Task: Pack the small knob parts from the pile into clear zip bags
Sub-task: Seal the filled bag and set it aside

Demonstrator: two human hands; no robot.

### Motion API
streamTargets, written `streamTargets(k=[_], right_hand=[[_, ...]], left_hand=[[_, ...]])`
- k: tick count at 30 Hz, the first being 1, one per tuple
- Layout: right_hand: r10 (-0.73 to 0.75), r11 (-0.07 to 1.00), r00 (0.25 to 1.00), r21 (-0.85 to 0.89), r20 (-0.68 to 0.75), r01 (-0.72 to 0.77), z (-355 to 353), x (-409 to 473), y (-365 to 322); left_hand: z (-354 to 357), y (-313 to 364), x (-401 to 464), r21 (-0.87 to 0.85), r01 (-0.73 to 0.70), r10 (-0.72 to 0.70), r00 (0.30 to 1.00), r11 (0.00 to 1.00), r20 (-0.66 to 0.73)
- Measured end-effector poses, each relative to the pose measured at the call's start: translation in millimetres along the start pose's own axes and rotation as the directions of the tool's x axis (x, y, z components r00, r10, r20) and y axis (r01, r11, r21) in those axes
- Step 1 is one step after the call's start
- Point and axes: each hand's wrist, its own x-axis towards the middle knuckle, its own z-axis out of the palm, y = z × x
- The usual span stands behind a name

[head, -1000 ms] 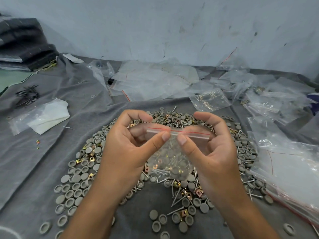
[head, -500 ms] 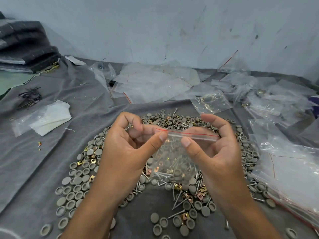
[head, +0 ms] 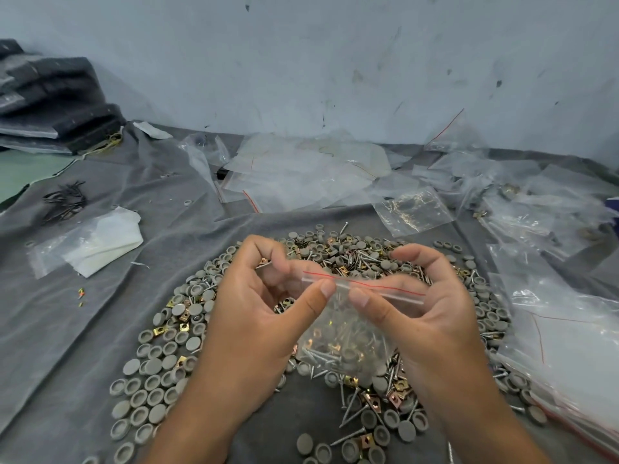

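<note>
A grey cloth (head: 100,329) covers the counter, with no readable writing anywhere. Loose clear bags (head: 301,175) lie heaped along the back and right, too many and too overlapped to count. The pile (head: 167,363) of grey knob caps, screws and brass clips (uncountable) rings both hands. The left hand (head: 254,316) and right hand (head: 432,313) pinch the red-lined top strip of one filled zip bag (head: 348,336), held just above the pile.
</note>
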Motion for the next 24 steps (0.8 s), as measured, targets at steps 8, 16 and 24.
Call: streamTargets(k=[8, 16, 24], right_hand=[[0.017, 0.999, 1.000, -0.033, 0.005, -0.017, -3.2, -2.7, -6.8], [-0.066, 0.985, 0.998, -0.160, 0.023, 0.069, -7.3, -1.5, -5.2], [-0.030, 0.923, 0.992, -0.379, 0.119, 0.073, -13.8, 13.9, -16.5]], left_hand=[[-1.6, -1.7, -0.1, -0.003, 0.012, -0.011, 0.999, 1.000, 0.052], [-4.5, -1.5, -0.2, 0.034, 0.029, -0.029, 1.000, 0.999, 0.000], [-6.1, -9.2, 1.3, 0.086, 0.114, -0.112, 0.993, 0.990, -0.029]])
